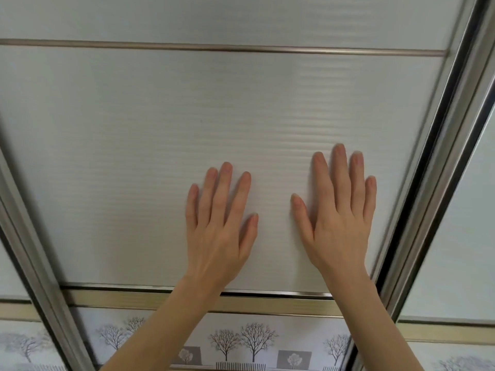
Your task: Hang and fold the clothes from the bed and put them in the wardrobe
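**Frosted wardrobe door under two flat palms**

Frosted, finely ribbed panelling fills nearly the whole head view: it is the wardrobe door [214,103], seen close up and framed in brushed metal. Both hands lie flat against its middle pane. The left hand [218,223] rests with its fingers straight and slightly spread, gripping nothing; the right hand [338,215] sits just beside it, a little higher, its fingers likewise extended and pressed to the surface. The two bare forearms rise from the bottom edge.

A thin metal rail [222,48] crosses the door above the hands, and a wider gold-toned band [134,299] runs below them. Under that band is a strip printed with leafless trees [257,341] (a small fence pattern runs along its base). A dark-edged metal upright [439,145] borders the door on the right, close to the right hand. No clothes or bed appear.
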`<action>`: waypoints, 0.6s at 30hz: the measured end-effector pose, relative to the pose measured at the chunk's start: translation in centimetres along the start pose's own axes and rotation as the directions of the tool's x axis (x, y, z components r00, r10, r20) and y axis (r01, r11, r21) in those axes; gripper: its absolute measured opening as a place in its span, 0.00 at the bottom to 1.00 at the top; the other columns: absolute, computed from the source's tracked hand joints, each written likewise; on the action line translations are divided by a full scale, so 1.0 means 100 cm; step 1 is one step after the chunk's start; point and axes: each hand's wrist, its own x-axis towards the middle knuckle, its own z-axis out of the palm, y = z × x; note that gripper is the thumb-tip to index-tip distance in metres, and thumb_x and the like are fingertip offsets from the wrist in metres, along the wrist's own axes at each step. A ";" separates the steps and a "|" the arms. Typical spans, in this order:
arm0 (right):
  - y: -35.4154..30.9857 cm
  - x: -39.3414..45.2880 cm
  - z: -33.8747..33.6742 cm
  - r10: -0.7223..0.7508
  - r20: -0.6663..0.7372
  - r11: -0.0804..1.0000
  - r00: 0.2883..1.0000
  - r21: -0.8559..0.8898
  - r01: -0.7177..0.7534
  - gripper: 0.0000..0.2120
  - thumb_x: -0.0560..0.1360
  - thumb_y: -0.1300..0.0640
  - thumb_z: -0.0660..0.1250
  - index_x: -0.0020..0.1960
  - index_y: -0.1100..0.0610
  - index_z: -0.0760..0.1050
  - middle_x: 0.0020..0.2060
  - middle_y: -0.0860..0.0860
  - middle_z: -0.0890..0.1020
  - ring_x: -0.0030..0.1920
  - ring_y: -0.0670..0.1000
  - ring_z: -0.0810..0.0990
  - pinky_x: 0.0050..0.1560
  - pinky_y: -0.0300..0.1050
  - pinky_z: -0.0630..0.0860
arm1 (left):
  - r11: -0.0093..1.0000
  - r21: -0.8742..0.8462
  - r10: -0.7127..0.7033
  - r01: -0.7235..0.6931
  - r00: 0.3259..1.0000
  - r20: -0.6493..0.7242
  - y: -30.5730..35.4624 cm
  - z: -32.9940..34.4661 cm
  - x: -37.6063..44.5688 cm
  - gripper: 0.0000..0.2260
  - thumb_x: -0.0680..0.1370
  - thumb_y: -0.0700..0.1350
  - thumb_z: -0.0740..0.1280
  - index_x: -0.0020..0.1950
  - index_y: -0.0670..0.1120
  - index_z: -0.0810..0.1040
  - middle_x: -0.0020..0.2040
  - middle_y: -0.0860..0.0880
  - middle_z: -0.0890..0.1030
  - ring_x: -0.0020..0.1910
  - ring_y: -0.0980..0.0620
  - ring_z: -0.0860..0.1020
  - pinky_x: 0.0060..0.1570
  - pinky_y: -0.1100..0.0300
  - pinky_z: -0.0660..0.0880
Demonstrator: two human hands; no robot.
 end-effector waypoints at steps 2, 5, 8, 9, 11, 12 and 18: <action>0.006 0.000 -0.001 0.000 -0.006 1.000 1.000 -0.003 0.000 0.31 0.85 0.45 0.61 0.83 0.54 0.58 0.83 0.56 0.58 0.83 0.60 0.53 0.81 0.64 0.53 | 1.000 0.006 0.004 -0.004 1.000 0.006 0.006 0.001 0.000 0.27 0.85 0.50 0.65 0.82 0.44 0.65 0.83 0.40 0.62 0.83 0.40 0.59 0.79 0.37 0.60; 0.015 -0.001 -0.003 0.001 -0.005 1.000 1.000 -0.004 -0.001 0.31 0.85 0.45 0.61 0.83 0.55 0.58 0.83 0.57 0.58 0.83 0.60 0.53 0.81 0.65 0.53 | 1.000 0.009 0.012 -0.012 1.000 0.014 0.014 0.003 0.001 0.28 0.84 0.50 0.66 0.82 0.44 0.65 0.83 0.40 0.61 0.83 0.41 0.59 0.79 0.37 0.60; 0.022 -0.001 -0.004 0.000 -0.009 1.000 1.000 0.010 0.000 0.31 0.85 0.46 0.62 0.83 0.55 0.58 0.83 0.57 0.57 0.83 0.61 0.53 0.80 0.66 0.53 | 1.000 0.016 0.010 -0.011 1.000 0.027 0.022 0.003 0.004 0.27 0.85 0.50 0.66 0.82 0.44 0.66 0.83 0.40 0.62 0.83 0.41 0.60 0.79 0.37 0.60; 0.025 -0.001 -0.003 -0.005 -0.007 1.000 1.000 0.019 0.005 0.31 0.85 0.46 0.62 0.83 0.56 0.59 0.83 0.58 0.58 0.83 0.61 0.53 0.80 0.66 0.53 | 1.000 0.016 0.009 -0.010 0.999 0.034 0.023 0.003 0.004 0.27 0.85 0.50 0.65 0.82 0.44 0.66 0.83 0.40 0.61 0.83 0.41 0.60 0.79 0.38 0.60; 0.029 -0.001 -0.005 -0.011 -0.003 0.999 1.000 0.034 0.011 0.31 0.85 0.46 0.62 0.83 0.56 0.59 0.83 0.58 0.58 0.83 0.62 0.53 0.80 0.67 0.53 | 0.999 0.028 0.016 -0.018 0.998 0.059 0.027 -0.001 0.006 0.26 0.85 0.50 0.64 0.82 0.44 0.65 0.83 0.41 0.61 0.83 0.41 0.59 0.80 0.39 0.59; 0.030 -0.001 -0.006 -0.009 0.000 0.999 1.000 0.053 0.009 0.31 0.85 0.46 0.62 0.83 0.57 0.59 0.83 0.58 0.57 0.83 0.62 0.53 0.80 0.68 0.53 | 0.999 0.031 0.019 -0.021 0.997 0.078 0.028 -0.004 0.008 0.26 0.86 0.50 0.64 0.82 0.44 0.65 0.83 0.41 0.61 0.84 0.42 0.59 0.80 0.40 0.58; 0.015 0.001 -0.015 -0.066 0.025 0.956 0.998 0.288 0.056 0.32 0.84 0.46 0.62 0.83 0.58 0.57 0.82 0.58 0.59 0.83 0.58 0.54 0.82 0.61 0.51 | 0.997 -0.009 -0.073 0.075 0.986 0.153 0.032 -0.041 0.015 0.25 0.87 0.49 0.61 0.82 0.41 0.65 0.83 0.41 0.63 0.83 0.44 0.60 0.79 0.41 0.61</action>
